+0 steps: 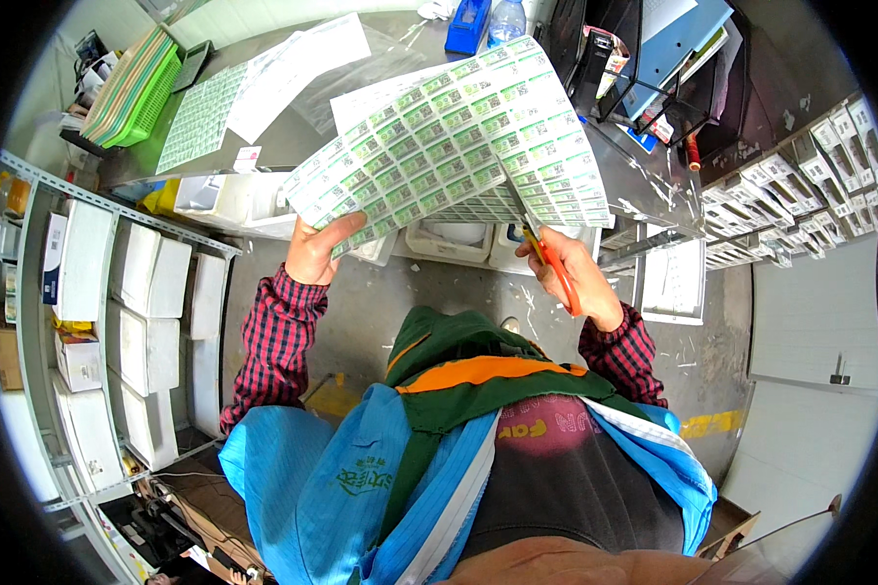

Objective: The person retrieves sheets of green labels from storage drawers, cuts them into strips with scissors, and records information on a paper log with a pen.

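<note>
My left hand (315, 250) grips the lower left corner of large sheets of green-and-white labels (415, 132), thumb on top. The sheets are held up over the workbench and carry rows of small printed labels. In my right hand (583, 273) is a pair of scissors (559, 268) with orange handles, its blades pointing up and left into the sheets. A cut runs from the lower edge at the blades, with the right part of the sheets hanging apart from the left part. The blade tips lie against the paper near the cut's upper end.
On the bench (397, 31) lie another green label sheet (200, 115) and white papers (298, 68). A green basket (151, 102) stands at the left, a black file rack (644, 102) at the right. White bins (449, 241) sit below; shelves of boxes (146, 273) stand left.
</note>
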### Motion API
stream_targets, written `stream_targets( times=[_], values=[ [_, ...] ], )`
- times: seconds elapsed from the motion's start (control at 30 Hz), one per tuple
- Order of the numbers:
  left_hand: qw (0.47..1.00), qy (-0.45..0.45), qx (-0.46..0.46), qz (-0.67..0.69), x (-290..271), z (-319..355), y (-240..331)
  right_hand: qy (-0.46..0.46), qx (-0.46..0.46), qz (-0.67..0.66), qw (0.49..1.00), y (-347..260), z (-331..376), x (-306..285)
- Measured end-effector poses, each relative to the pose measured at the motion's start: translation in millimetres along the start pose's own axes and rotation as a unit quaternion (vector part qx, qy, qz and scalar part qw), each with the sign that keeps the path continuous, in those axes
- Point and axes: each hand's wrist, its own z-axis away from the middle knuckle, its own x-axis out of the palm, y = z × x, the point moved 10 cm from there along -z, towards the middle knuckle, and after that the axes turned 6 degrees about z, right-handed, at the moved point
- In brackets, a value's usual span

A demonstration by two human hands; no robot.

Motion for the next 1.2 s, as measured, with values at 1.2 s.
stream_targets(
  times=[1.2],
  values=[
    [0.945, -0.268, -0.154, -0.110, 107.7, -81.6, 5.7, -0.047, -0.123, 0.195, 0.972, -43.3, -20.1, -24.2]
  ],
)
